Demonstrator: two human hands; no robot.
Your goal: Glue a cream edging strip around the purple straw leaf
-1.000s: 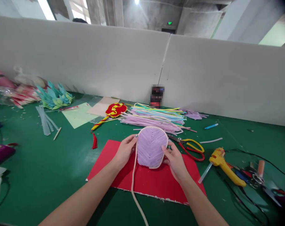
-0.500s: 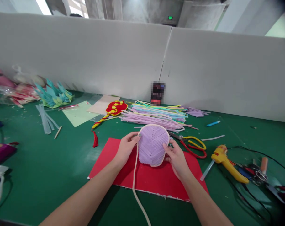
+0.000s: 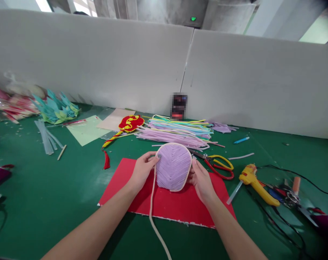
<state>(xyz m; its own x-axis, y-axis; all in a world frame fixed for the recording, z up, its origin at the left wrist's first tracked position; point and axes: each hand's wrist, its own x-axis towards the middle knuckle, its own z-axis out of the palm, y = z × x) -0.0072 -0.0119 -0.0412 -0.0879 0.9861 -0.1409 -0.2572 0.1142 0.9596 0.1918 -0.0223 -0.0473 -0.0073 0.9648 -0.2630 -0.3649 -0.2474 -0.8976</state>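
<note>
A purple woven leaf-shaped piece (image 3: 173, 166) with a cream border stands upright over a red sheet (image 3: 166, 202) on the green table. My left hand (image 3: 142, 171) grips its left edge, thumb and fingers pinching the rim where a cream cord (image 3: 153, 213) hangs down toward me. My right hand (image 3: 200, 178) holds the right edge, fingers curled behind it.
A pile of pastel strips (image 3: 180, 133) lies behind the piece. Yellow-and-red scissors (image 3: 219, 166) and a yellow glue gun (image 3: 254, 184) with black cables lie to the right. A red-yellow ornament (image 3: 130, 124), green paper (image 3: 85, 131), clear sticks (image 3: 46, 137) and teal paper shapes (image 3: 57, 108) are on the left. White partition behind.
Both hands keep their hold on the purple piece. The piece has turned slightly and the view has shifted a little; the cord still hangs from the left edge.
</note>
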